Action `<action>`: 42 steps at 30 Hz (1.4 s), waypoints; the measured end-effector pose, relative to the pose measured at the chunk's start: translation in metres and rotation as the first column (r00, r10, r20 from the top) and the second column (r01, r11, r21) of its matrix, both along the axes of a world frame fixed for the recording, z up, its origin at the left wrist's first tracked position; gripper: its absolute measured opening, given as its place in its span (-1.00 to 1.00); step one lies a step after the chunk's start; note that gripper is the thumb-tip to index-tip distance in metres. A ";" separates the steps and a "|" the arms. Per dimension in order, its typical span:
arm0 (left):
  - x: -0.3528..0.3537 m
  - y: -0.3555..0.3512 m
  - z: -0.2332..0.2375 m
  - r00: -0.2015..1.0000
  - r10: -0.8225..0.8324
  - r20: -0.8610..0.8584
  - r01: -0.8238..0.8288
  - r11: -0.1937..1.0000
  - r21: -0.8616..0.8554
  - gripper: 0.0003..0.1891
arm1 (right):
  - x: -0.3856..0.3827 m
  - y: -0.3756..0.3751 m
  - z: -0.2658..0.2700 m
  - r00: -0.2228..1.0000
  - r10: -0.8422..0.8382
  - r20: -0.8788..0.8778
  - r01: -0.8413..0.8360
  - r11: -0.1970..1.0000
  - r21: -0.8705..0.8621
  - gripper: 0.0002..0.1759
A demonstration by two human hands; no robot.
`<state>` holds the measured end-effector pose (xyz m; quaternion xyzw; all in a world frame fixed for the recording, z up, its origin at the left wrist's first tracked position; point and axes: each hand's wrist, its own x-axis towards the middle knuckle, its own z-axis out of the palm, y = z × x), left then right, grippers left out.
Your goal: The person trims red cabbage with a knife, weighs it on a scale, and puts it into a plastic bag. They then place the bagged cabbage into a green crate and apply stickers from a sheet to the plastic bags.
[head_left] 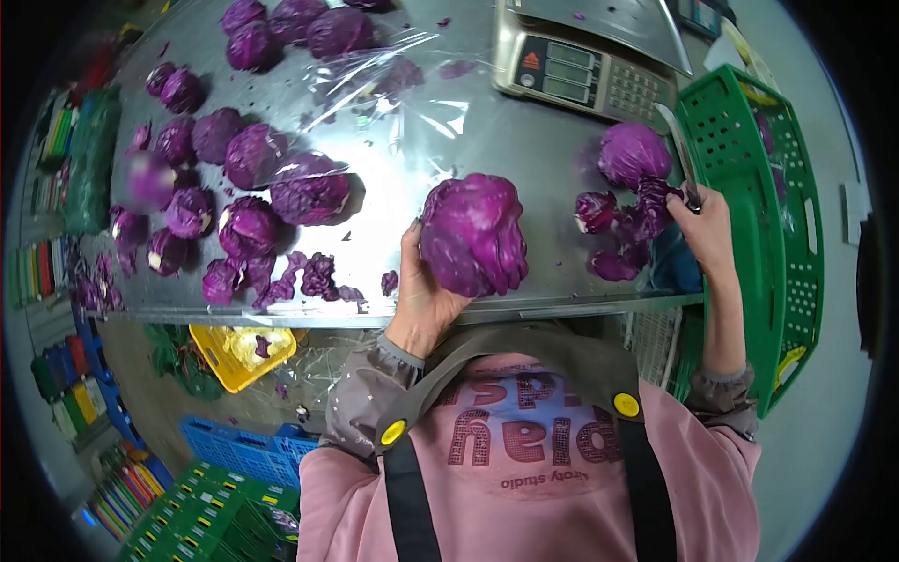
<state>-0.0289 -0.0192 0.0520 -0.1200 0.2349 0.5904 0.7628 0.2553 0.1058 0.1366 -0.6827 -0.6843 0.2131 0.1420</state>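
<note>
My left hand is closed round the lower left side of a red cabbage, lifted near the table's front edge. My right hand grips a knife, its curved blade pointing up and away. Pinched by the same hand is a dark, crumpled cabbage leaf. Just beyond that leaf a smooth, round red cabbage rests on the metal table. A small piece with a pale cut end and a loose leaf lie to the left of my right hand.
Several red cabbages and torn leaves cover the table's left side, partly under clear plastic film. A weighing scale stands at the back right. Green crates line the right edge. Below left sits a yellow crate.
</note>
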 end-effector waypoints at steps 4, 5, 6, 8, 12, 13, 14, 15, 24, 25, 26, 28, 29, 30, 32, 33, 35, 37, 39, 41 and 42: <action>-0.014 -0.004 0.000 1.000 0.029 -0.012 -0.029 1.000 0.001 -0.23 | -0.033 0.021 0.018 0.993 0.116 0.017 -0.117 0.991 0.063 -0.68; -0.016 -0.004 -0.001 0.999 0.047 -0.010 -0.047 0.999 0.005 -0.23 | -0.046 0.027 0.024 0.991 0.134 0.020 -0.135 0.989 0.066 -0.68; -0.017 -0.005 -0.003 0.998 0.056 0.001 -0.056 0.998 0.011 -0.23 | -0.066 0.032 0.031 0.969 0.225 -0.102 -0.209 0.967 0.148 -0.69; -0.020 -0.006 -0.006 0.998 0.067 0.007 -0.068 0.997 0.024 -0.22 | -0.111 0.038 0.052 0.877 0.439 -0.193 -0.348 0.860 0.374 -0.72; -0.021 -0.004 -0.008 0.995 0.091 -0.026 -0.089 0.994 0.069 -0.24 | -0.191 0.030 0.117 0.442 0.491 -0.750 -0.687 0.723 0.069 -0.64; -0.021 -0.004 -0.007 0.995 0.095 -0.041 -0.091 0.992 0.091 -0.25 | -0.223 0.011 0.160 0.189 0.097 -0.977 -0.701 0.710 -0.065 -0.28; -0.021 -0.004 -0.007 0.994 0.098 -0.040 -0.094 0.991 0.097 -0.25 | -0.238 0.001 0.154 0.204 0.299 -0.932 -0.665 0.742 0.092 -0.32; -0.022 -0.004 -0.006 0.995 0.093 -0.037 -0.089 0.991 0.101 -0.26 | -0.245 -0.004 0.146 0.228 0.485 -0.844 -0.629 0.735 0.252 -0.36; -0.023 -0.001 -0.001 0.939 0.074 0.336 -0.083 0.996 0.014 -0.26 | -0.171 0.022 0.008 0.661 0.216 -0.718 -0.605 0.720 -0.341 -0.56; -0.022 0.000 -0.003 0.882 0.043 0.469 -0.072 0.997 0.042 -0.27 | -0.164 0.019 -0.004 0.672 0.225 -0.705 -0.617 0.697 -0.365 -0.48; -0.020 0.002 -0.003 0.884 0.034 0.466 -0.060 0.997 0.042 -0.27 | -0.159 0.014 -0.013 0.650 0.255 -0.716 -0.639 0.693 -0.334 -0.41; -0.016 0.007 -0.004 0.814 -0.023 0.581 -0.018 0.998 0.065 -0.29 | -0.150 0.006 -0.024 0.629 0.277 -0.727 -0.653 0.696 -0.300 -0.35; -0.013 0.009 -0.003 0.816 -0.031 0.578 -0.009 0.998 0.067 -0.29 | -0.146 0.003 -0.027 0.626 0.221 -0.748 -0.633 0.705 -0.322 -0.33; -0.008 0.011 -0.001 0.826 -0.039 0.562 0.008 0.998 0.057 -0.30 | -0.143 0.000 -0.031 0.618 0.171 -0.767 -0.618 0.709 -0.340 -0.31; 0.002 0.014 -0.005 0.846 -0.048 0.531 0.021 0.998 0.056 -0.28 | -0.129 -0.002 -0.050 0.594 -0.001 -0.804 -0.581 0.691 -0.430 -0.33; 0.003 0.012 -0.010 0.907 -0.129 0.401 0.104 0.991 0.084 -0.25 | -0.120 -0.002 -0.064 0.566 -0.180 -0.804 -0.550 0.644 -0.531 -0.35; 0.003 0.013 -0.009 0.891 -0.421 0.169 0.411 0.907 0.092 -0.23 | -0.089 -0.004 -0.100 0.392 -0.496 -0.775 -0.516 0.579 -0.632 -0.43; 0.011 0.014 -0.014 0.849 -0.522 -0.086 0.524 0.852 0.010 -0.28 | -0.094 -0.015 -0.097 0.130 -0.672 -0.729 -0.326 0.665 -0.672 -0.48; 0.013 0.016 -0.013 0.729 -0.546 -0.414 0.611 0.791 0.032 -0.39 | -0.072 -0.019 -0.112 0.118 -0.681 -0.722 -0.232 0.689 -0.687 -0.48; 0.010 0.018 -0.021 0.523 -0.321 -0.789 0.589 0.806 0.063 -0.55 | -0.045 -0.015 -0.116 0.139 -0.672 -0.728 -0.268 0.682 -0.681 -0.48; 0.004 0.018 -0.016 0.520 -0.301 -0.800 0.574 0.816 0.066 -0.55 | -0.034 -0.012 -0.117 0.180 -0.636 -0.750 -0.199 0.723 -0.661 -0.48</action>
